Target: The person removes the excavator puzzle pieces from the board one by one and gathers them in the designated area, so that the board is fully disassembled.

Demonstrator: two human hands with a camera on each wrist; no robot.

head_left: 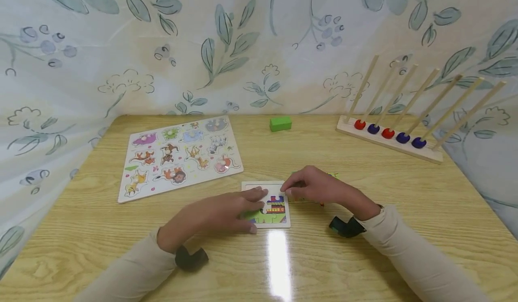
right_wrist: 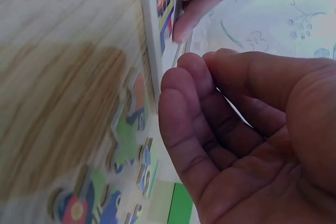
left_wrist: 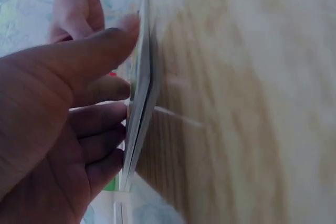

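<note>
A small square jigsaw puzzle in a white frame [head_left: 288,216] lies on the table before me. Its lower part holds fitted green pieces and a red, blue and yellow picture [head_left: 276,206]; the upper part is pale. My left hand [head_left: 226,212] rests over its left side with fingers extended, thumb by the near edge [left_wrist: 137,108]. At the upper right corner is my right hand [head_left: 319,187], fingers bent and thumb meeting the fingertips [right_wrist: 176,111]. No piece shows between them. Loose colourful puzzle pieces [right_wrist: 126,140] lie beneath and beside this hand, mostly hidden in the head view.
A larger animal peg puzzle board [head_left: 162,189] lies at the back left. Behind the small puzzle stands a green block [head_left: 280,123]. At the back right, a wooden base [head_left: 404,147] carries upright rods with red and blue beads. Patterned cloth [head_left: 251,36] hangs behind the table.
</note>
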